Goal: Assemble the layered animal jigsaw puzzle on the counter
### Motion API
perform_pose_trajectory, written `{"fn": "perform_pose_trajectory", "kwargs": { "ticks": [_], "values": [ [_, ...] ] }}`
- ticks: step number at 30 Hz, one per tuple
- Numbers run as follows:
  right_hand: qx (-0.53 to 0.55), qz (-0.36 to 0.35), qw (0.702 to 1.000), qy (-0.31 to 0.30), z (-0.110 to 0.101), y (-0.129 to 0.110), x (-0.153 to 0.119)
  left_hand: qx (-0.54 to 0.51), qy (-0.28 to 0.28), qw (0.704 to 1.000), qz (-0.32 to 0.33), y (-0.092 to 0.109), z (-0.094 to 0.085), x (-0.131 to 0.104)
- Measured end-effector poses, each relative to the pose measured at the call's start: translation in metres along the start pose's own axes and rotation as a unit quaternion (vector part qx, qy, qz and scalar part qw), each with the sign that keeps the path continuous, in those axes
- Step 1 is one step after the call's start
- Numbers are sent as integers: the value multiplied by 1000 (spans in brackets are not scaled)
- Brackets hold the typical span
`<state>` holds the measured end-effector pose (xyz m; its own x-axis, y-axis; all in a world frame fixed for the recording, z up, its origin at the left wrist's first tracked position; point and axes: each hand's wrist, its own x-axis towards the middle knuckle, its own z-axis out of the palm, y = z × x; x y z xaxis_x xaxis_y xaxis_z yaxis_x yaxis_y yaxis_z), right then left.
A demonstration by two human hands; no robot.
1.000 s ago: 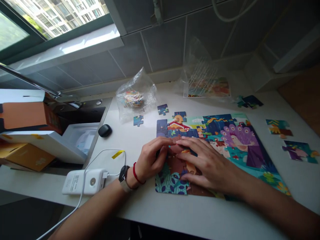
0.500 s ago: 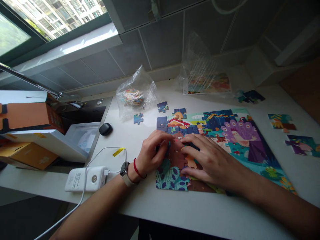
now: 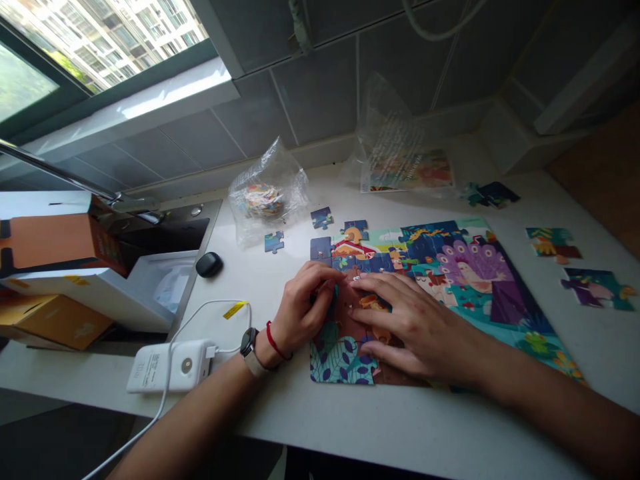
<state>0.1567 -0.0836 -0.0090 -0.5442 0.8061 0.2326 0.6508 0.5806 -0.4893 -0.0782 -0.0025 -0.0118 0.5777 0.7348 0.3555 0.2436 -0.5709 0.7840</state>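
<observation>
A colourful jigsaw puzzle (image 3: 470,267) lies largely joined on the white counter. At its left part, my left hand (image 3: 311,300) has curled fingers pressed on a dark teal puzzle piece near the left edge; the piece is mostly hidden under them. My right hand (image 3: 405,320) rests palm down with fingers spread over the brown pieces, holding nothing. Just above the puzzle, a piece with an orange shape (image 3: 355,231) touches or overlaps its top edge. Two loose blue pieces, one (image 3: 322,218) nearer the puzzle and one (image 3: 274,242) farther left, lie beyond my left hand.
Joined pieces (image 3: 554,244) and more pieces (image 3: 599,289) lie at the right, others (image 3: 493,194) at the back. A clear bag of pieces (image 3: 263,200), a mouse (image 3: 209,265), a white power bank (image 3: 170,367) with cable and boxes (image 3: 55,243) are left.
The fingers of my right hand have shifted slightly left over the brown pieces, uncovering more orange between them. My left hand stays nearly in place. The whole view has shifted a little.
</observation>
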Motion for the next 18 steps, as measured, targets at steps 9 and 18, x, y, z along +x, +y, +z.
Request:
{"fn": "perform_pose_trajectory", "kwargs": {
  "ticks": [9, 18],
  "values": [
    [-19, -5, 1000, 2, 2, 1, -1, -22, 7, 1000, -10, -1, -2, 0],
    [14, 8, 998, 57, -4, 4, 2, 14, -24, 1000, 14, 1, -3, 1]
  ]
}}
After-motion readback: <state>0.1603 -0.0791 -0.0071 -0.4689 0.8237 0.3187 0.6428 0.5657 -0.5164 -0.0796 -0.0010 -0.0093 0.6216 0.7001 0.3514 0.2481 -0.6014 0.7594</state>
